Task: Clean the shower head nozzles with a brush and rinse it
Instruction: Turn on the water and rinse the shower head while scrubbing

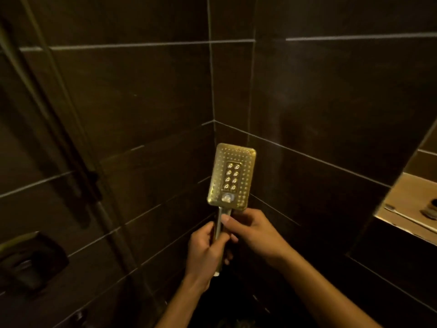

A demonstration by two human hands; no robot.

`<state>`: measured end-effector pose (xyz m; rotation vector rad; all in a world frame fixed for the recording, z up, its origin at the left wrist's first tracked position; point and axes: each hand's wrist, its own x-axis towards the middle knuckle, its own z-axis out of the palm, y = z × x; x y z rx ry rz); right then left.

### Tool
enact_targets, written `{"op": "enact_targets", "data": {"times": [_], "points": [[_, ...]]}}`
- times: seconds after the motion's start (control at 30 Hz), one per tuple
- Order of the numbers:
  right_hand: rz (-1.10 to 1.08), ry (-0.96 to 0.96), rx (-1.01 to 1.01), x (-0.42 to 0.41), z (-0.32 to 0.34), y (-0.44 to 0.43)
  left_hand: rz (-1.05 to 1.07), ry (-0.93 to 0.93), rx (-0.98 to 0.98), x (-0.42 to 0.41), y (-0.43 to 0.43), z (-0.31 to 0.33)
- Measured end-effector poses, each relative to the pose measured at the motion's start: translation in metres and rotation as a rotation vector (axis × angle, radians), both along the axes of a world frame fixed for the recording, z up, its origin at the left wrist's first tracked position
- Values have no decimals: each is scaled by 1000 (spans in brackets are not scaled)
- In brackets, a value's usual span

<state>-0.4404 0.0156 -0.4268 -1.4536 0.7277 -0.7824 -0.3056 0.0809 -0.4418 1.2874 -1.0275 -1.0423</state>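
Note:
A rectangular metal shower head (233, 177) is held upright in the dim shower corner, its nozzle face turned toward me, with rows of small nozzles and a central block of larger ones. My left hand (208, 253) is wrapped around the lower part of its handle. My right hand (251, 229) grips the handle just under the head, thumb pressed on the front. No brush is in view.
Dark tiled walls meet in a corner behind the shower head. A vertical riser rail (78, 166) with a bracket runs down the left wall, above a dark wall fitting (30, 259). A lit wall niche (411, 204) at right holds a small dark object (429, 210).

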Motion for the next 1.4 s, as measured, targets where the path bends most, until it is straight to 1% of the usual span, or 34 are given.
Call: {"op": "enact_targets", "data": {"times": [0.1,0.17,0.33,0.47,0.57,0.67,0.77,0.83,0.9,1.0,1.03,1.13,1.2,1.27,1.4], "points": [[-35,-64,-11,35,23,-5,49,-32,-52,23,-5,20],[-12,-94,-26,54,39,-12,84,-50,-84,40,-10,32],[0,-69,-112,95,81,-32,82,-49,-88,83,-21,65],[-7,-82,-184,124,116,-44,179,-220,-162,124,-30,88],[-20,-123,-212,140,145,-53,326,-321,-192,164,-44,109],[-29,-156,-208,153,169,-60,496,-478,-252,209,-62,144],[-40,-165,-210,163,182,-64,621,-543,-299,244,-74,186],[-45,-156,-216,169,187,-67,657,-545,-303,259,-80,211],[-42,-138,-227,171,188,-68,679,-549,-261,264,-86,230],[-36,-123,-228,172,188,-69,668,-510,-217,264,-102,249],[-36,-114,-225,171,187,-69,668,-461,-198,265,-108,254],[-32,-87,-229,169,186,-72,686,-225,-210,276,-127,267],[-38,-73,-219,167,184,-75,701,-152,-245,280,-135,272],[-41,-72,-195,168,182,-76,710,-156,-291,278,-138,275],[-41,-56,-169,168,179,-76,746,-246,-391,273,-137,279]]}}
